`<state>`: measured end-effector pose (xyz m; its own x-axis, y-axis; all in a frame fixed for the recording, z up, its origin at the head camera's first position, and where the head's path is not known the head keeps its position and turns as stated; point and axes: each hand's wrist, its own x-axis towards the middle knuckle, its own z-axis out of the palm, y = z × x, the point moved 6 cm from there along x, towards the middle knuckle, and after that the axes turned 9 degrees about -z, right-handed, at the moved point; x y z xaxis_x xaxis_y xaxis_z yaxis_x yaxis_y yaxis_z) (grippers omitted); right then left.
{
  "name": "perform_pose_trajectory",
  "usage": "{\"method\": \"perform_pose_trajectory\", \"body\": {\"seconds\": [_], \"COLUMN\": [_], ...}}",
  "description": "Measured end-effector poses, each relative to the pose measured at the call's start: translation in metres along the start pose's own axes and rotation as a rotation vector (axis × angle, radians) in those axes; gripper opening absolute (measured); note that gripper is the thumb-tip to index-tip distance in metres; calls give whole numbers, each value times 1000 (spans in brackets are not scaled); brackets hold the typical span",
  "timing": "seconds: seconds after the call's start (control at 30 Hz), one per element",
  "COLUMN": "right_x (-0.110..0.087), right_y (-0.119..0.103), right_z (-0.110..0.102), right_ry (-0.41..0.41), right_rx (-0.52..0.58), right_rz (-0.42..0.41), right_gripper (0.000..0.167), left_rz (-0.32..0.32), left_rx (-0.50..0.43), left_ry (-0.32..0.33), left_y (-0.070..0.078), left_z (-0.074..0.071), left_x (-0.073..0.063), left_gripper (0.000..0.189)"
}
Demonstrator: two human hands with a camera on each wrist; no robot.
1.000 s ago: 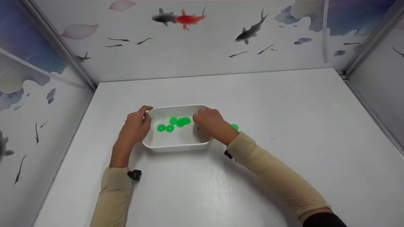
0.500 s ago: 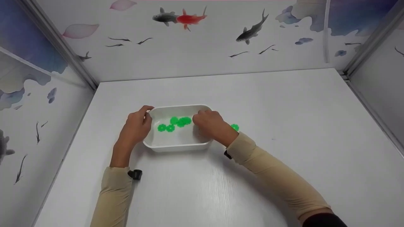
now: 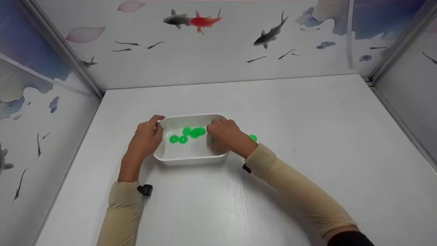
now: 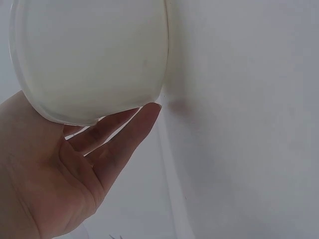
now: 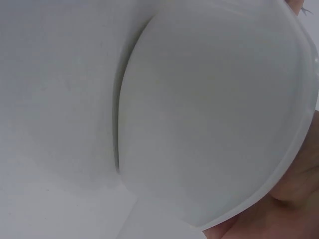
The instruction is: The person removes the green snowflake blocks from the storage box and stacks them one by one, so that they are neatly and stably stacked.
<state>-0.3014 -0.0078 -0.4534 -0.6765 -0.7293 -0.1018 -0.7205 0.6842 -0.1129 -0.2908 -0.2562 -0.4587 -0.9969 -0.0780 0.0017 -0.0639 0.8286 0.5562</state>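
A white rectangular tray (image 3: 191, 161) stands on the table, with several small green flower-shaped discs (image 3: 194, 132) lying in it. My left hand (image 3: 145, 138) holds the tray's left end; in the left wrist view its fingers stretch along the outer wall below the rim. Over the right end, my right hand (image 3: 226, 136) reaches down into the tray with bent fingers. Its fingertips are hidden, so I cannot tell whether they pinch a disc. In the right wrist view the tray's wall (image 5: 209, 114) covers most of that hand.
One more green disc (image 3: 252, 138) lies on the white table (image 3: 307, 119) right of the tray, partly behind the right wrist. White panels (image 3: 218, 65) printed with fish enclose the table at the back and sides.
A bit of green seen under my right hand a second ago is now hidden. Both hands and the tray otherwise stay nearly still; the view shifts slightly.
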Motion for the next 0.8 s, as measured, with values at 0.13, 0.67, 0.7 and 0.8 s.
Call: {"method": "perform_pose_trajectory", "body": {"seconds": [0.13, 0.67, 0.7, 0.8], "right_x": [0, -13, -14, -19], "right_y": [2, 1, 1, 2], "right_z": [1, -10, -10, -13], "right_ry": [37, 300, 320, 371], "right_rx": [54, 266, 272, 294], "right_rz": [-24, -260, -275, -311], "right_gripper": [28, 37, 37, 38], "left_rz": [5, -17, -16, -14], "left_rx": [1, -6, -7, -8], "left_ry": [4, -2, -2, -1], "left_y": [0, -1, -1, -1], "left_z": [0, 1, 1, 1], "left_x": [0, 2, 2, 1], "left_gripper": [41, 41, 41, 40]}}
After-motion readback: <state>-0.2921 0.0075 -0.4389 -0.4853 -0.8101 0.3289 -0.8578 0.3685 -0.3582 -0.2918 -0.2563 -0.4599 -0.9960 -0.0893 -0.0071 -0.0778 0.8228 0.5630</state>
